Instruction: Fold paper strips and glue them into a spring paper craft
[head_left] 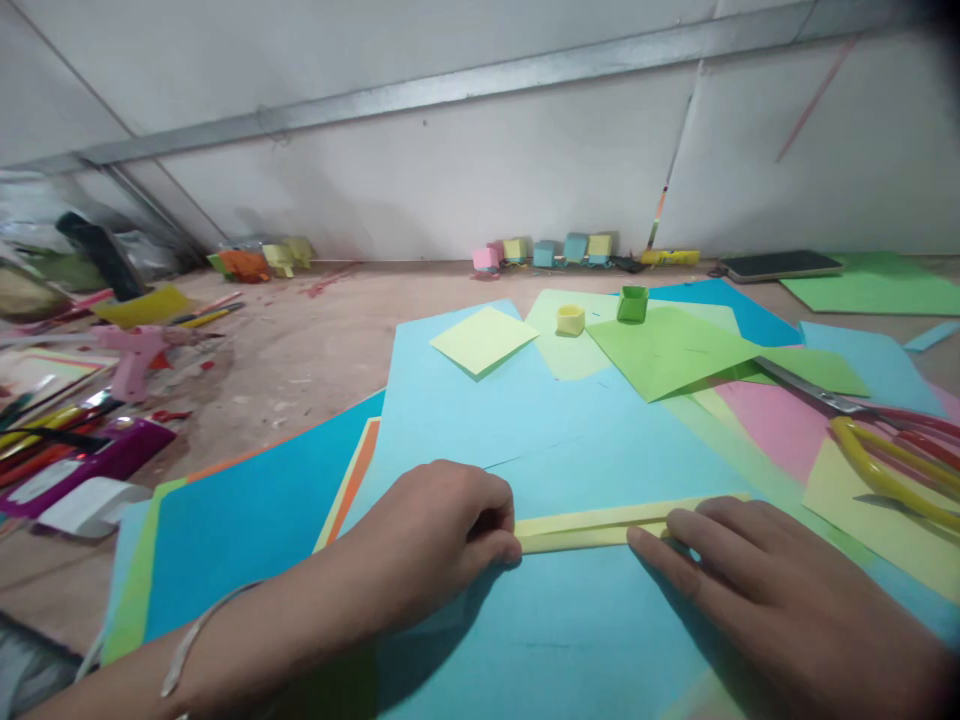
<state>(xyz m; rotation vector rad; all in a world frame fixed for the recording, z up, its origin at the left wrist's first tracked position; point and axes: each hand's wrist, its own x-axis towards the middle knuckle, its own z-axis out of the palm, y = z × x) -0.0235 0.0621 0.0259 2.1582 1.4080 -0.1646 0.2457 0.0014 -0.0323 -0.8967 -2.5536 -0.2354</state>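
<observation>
A narrow folded strip of pale yellow paper [577, 531] lies across a light blue sheet [480, 430] in front of me. My left hand [442, 515] is closed, thumb and fingers pinching the strip's left end. Toward the other end, my right hand [750, 560] grips the strip with thumb and forefinger, its remaining fingers bent over the paper. Beyond the hands are a pale yellow-green paper square [484, 341], a small yellow paper box [570, 320] and a small green paper box [632, 303]. A green sheet [667, 350] lies beside them.
Scissors [862, 420] with red and yellow handles rest on coloured sheets at right. A phone [784, 264] lies behind. Small paper cubes [575, 247] line the wall [420, 180]. At left are a pink glue gun [133, 350], a purple device [127, 455] and a white adapter [86, 505].
</observation>
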